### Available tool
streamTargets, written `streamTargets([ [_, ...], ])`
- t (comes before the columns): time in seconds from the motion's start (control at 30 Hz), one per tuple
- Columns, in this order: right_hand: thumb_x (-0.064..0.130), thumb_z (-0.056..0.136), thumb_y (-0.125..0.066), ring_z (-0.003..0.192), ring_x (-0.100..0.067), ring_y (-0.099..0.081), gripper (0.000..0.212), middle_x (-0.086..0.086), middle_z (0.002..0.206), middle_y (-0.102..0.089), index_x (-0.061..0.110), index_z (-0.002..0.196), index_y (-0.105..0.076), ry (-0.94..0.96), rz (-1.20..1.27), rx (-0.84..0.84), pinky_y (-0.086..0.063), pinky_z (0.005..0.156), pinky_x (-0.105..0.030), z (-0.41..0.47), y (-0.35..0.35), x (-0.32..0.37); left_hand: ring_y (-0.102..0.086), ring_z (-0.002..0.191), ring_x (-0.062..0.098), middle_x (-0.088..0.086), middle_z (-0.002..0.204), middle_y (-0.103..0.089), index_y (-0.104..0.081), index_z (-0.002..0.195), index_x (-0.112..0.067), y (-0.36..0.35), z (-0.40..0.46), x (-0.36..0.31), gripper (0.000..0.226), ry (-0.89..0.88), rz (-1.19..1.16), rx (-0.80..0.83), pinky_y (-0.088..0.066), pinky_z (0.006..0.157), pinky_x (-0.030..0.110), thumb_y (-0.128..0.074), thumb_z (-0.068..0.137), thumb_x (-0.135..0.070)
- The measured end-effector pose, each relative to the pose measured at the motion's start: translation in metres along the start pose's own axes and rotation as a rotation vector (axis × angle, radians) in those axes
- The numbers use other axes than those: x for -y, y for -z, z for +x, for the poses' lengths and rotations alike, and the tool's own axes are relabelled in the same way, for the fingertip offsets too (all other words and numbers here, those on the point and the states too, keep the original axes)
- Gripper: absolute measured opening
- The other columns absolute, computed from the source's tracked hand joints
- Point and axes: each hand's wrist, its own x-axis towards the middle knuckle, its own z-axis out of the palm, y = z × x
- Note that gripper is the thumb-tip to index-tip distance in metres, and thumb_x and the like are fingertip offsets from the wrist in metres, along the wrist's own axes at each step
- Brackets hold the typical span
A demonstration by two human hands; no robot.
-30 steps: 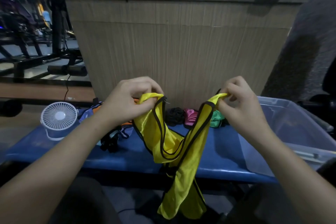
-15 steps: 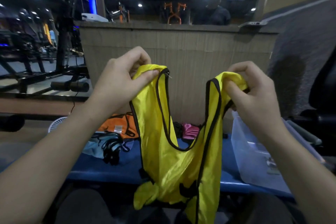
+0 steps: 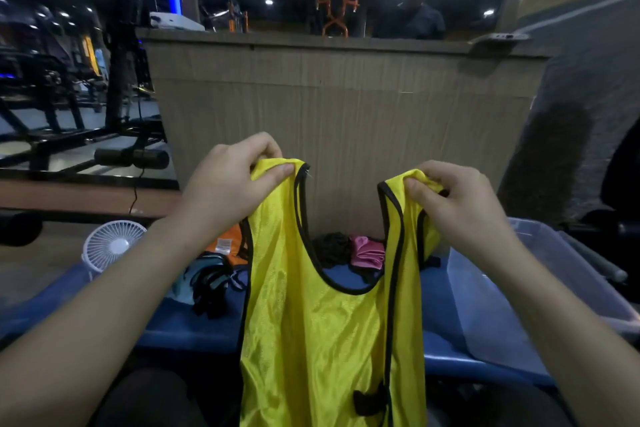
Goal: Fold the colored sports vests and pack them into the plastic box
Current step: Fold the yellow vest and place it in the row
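Yellow vest [image 3: 322, 333], shiny black-trimmed mesh

Yellow vest [image 3: 311, 329] with black trim, blue bench [image 3: 194, 333], white fan [image 3: 112, 246]

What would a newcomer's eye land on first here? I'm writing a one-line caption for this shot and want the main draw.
The bright yellow vest with black trim, held up in the centre: the left hand pinches one shoulder strap and the right hand the other. Behind it on the blue bench lie other bunched vests, pink and orange, with a white fan at the left end and the clear plastic box at the right.
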Motion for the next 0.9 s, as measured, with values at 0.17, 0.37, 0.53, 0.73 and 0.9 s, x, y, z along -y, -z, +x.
streamTargets([
  [0.17,0.017,0.092,-0.057,0.052,-0.011,-0.039,0.033,0.002,0.056,-0.04,0.008,0.063,-0.046,-0.138,-0.1,0.037,-0.029,0.052,-0.034,0.007,-0.021,-0.02,-0.055,0.067,0.009,-0.011,0.068,-0.058,-0.059,0.084,-0.027,-0.022,-0.003,0.027,0.024,0.058,0.108,0.075,-0.038,0.057,0.032,-0.063,0.09,-0.05],
  [0.37,0.008,0.091,-0.055,0.058,-0.017,-0.055,0.025,0.004,0.06,-0.057,0.023,0.072,-0.061,-0.21,-0.181,0.133,-0.038,0.052,-0.03,0.014,-0.029,-0.035,-0.055,0.07,0.01,-0.005,0.074,-0.057,-0.051,0.085,-0.024,-0.032,-0.002,0.054,0.019,0.127,0.097,0.318,-0.04,0.059,0.035,-0.064,0.094,-0.036],
  [0.53,0.002,0.093,-0.048,0.064,-0.012,-0.057,0.035,0.004,0.069,-0.058,0.031,0.075,-0.054,-0.219,-0.177,0.186,-0.043,0.053,-0.027,0.015,-0.034,-0.046,-0.053,0.082,0.0,-0.013,0.09,-0.057,-0.052,0.101,-0.025,-0.039,-0.005,0.064,0.014,0.149,0.094,0.492,-0.039,0.068,0.014,-0.065,0.095,-0.024],
  [0.73,0.013,0.094,-0.053,0.074,-0.022,-0.058,0.019,0.001,0.079,-0.063,0.029,0.086,-0.057,-0.177,-0.283,0.34,-0.046,0.059,-0.032,0.007,-0.043,-0.049,-0.055,0.099,0.016,-0.005,0.101,-0.058,-0.061,0.107,-0.023,-0.044,-0.014,0.072,0.018,0.158,0.207,0.618,-0.041,0.081,0.033,-0.057,0.098,-0.039],
  [0.9,0.048,0.086,-0.063,0.093,-0.022,-0.06,0.02,0.008,0.092,-0.058,0.031,0.093,-0.056,-0.105,-0.398,0.45,-0.051,0.077,-0.042,0.001,-0.04,-0.048,-0.056,0.096,0.021,0.0,0.097,-0.058,-0.066,0.101,-0.02,-0.037,-0.016,0.074,0.028,0.153,0.242,0.544,-0.046,0.086,0.04,-0.055,0.096,-0.045],
])
